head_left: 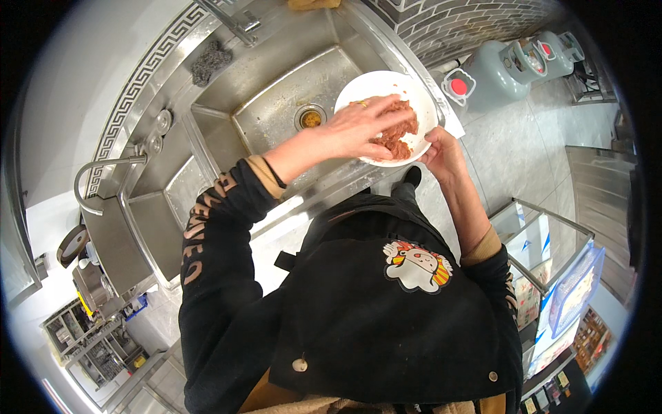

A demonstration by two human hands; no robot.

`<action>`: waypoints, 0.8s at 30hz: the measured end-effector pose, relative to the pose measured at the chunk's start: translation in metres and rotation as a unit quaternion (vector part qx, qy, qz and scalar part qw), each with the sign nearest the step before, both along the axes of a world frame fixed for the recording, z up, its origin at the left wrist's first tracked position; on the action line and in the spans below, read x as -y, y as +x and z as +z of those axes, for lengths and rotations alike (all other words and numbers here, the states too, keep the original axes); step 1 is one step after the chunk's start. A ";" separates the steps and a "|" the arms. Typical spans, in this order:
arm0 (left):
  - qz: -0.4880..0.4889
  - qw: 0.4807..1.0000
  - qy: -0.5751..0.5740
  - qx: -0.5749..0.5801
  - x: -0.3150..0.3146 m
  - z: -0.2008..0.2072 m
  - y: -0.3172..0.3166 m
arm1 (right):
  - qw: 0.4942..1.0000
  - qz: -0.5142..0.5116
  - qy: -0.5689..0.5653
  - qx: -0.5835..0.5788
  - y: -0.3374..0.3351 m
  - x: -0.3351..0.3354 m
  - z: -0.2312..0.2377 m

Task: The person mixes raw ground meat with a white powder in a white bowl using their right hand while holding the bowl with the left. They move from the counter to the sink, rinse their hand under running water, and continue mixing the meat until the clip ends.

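A white round bowl (418, 92) is at the right end of the steel sink, by its rim. Reddish minced meat (398, 147) lies inside it, with small bits stuck to the wall. Reaching in from the left, my left hand (350, 130) rests on the meat with fingers spread and slightly blurred. Some meat is hidden under that hand. My right hand (443, 154) grips the bowl's lower right rim, thumb at the edge and the other fingers mostly underneath.
Below the bowl's left side is a wet sink basin (276, 103) with a drain (310, 117). A steel scouring pad (210, 63) lies on the ledge near a faucet (238, 24). Grey gas cylinders (498, 72) stand on the floor at the right, near a metal rack (552, 241).
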State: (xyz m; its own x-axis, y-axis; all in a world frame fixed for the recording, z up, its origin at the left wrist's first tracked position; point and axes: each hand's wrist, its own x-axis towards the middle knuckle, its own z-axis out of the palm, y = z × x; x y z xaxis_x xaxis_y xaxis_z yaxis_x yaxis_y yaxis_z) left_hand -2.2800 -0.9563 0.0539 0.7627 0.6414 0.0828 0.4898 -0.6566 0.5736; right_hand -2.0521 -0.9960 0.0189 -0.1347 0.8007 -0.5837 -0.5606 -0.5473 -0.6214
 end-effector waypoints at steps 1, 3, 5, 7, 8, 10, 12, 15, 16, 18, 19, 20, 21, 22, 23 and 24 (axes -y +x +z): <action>-0.034 0.999 0.018 0.002 -0.001 -0.004 0.005 | 1.000 0.017 0.005 -0.001 -0.002 0.000 0.002; -0.053 0.995 0.082 0.031 0.003 -0.012 0.015 | 0.999 0.030 -0.032 0.005 -0.004 0.000 0.002; -0.080 0.989 0.124 0.030 0.003 -0.017 0.023 | 1.000 0.028 -0.009 -0.012 -0.004 0.004 -0.002; -0.083 0.975 0.196 0.064 -0.002 -0.020 0.031 | 0.999 0.019 -0.027 -0.006 -0.005 0.005 -0.010; -0.072 0.976 0.196 0.066 -0.006 -0.020 0.034 | 0.999 0.025 -0.018 -0.017 -0.004 0.008 -0.014; -0.049 0.976 0.202 0.069 -0.019 -0.021 0.036 | 0.999 0.027 -0.013 -0.021 -0.001 0.011 -0.019; 0.013 0.983 0.160 0.088 -0.027 -0.021 0.033 | 0.998 0.044 0.005 -0.042 0.002 0.012 -0.019; 0.108 0.990 0.078 0.054 -0.026 -0.020 0.025 | 0.999 0.018 0.004 -0.036 0.003 0.016 -0.014; 0.125 0.991 0.028 0.040 -0.022 -0.019 0.024 | 0.998 0.014 0.019 -0.050 0.002 0.017 -0.012; 0.171 0.983 -0.074 0.000 -0.012 -0.018 0.024 | 1.000 0.018 0.009 -0.024 0.000 0.016 -0.010; 0.151 0.985 -0.084 0.007 -0.003 -0.018 0.027 | 1.000 0.009 -0.016 0.008 0.000 0.018 -0.009; 0.094 0.993 -0.065 0.029 0.001 -0.018 0.025 | 1.000 0.013 0.002 -0.014 -0.001 0.020 -0.009; 0.091 0.987 -0.096 0.090 0.001 -0.017 0.025 | 1.000 0.001 -0.006 -0.005 -0.002 0.021 -0.010; 0.070 0.979 -0.146 0.122 0.003 -0.017 0.025 | 1.000 0.008 0.014 -0.025 -0.002 0.022 -0.011; 0.125 0.974 -0.107 0.154 0.001 -0.017 0.024 | 1.000 -0.002 -0.008 -0.001 -0.002 0.021 -0.011; 0.160 0.969 -0.075 0.173 -0.001 -0.018 0.024 | 1.000 0.005 -0.001 -0.005 -0.001 0.021 -0.012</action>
